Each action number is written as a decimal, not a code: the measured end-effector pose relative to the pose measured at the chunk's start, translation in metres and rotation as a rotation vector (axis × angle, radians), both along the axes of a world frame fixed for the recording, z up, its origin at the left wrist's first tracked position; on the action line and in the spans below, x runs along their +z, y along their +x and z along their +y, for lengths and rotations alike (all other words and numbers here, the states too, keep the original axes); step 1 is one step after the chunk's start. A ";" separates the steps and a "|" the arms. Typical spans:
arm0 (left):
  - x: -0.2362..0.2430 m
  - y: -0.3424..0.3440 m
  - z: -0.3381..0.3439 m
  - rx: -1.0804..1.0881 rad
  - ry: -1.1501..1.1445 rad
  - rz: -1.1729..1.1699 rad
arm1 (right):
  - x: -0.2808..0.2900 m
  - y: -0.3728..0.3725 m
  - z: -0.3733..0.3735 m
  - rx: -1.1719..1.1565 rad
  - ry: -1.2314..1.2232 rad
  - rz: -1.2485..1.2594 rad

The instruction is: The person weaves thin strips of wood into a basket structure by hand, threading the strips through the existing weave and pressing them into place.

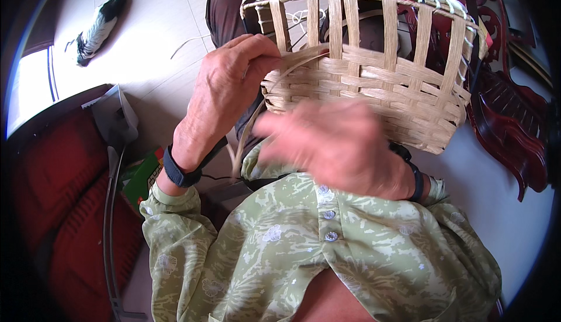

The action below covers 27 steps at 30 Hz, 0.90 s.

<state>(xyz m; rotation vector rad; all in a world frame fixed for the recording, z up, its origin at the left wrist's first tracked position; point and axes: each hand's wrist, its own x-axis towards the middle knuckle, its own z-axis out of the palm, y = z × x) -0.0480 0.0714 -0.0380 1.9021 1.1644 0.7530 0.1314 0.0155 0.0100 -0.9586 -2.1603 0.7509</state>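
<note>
A half-woven basket of pale flat strips rests over my lap, with open uprights and a rim laced in white. My left hand is at its upper left of the weave, thumb and fingers pinched on a thin strip. Loose strip ends hang below that hand. My right hand is smeared by motion in front of the basket's lower part; whether it holds anything is unclear.
A black-and-white animal lies on the tiled floor. Dark red carved wooden furniture stands at the right. On the left are a red seat, a long grey metal object and a green box.
</note>
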 end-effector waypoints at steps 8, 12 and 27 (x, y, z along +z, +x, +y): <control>0.013 0.011 -0.004 -0.031 0.238 -0.223 | -0.012 0.004 0.018 -0.346 0.060 -0.271; 0.017 0.009 0.000 -0.088 0.134 -0.179 | -0.014 0.007 0.012 -0.429 -0.040 -0.149; 0.000 0.006 0.022 -0.081 -0.374 -0.359 | -0.023 0.023 0.013 -0.335 0.182 -0.098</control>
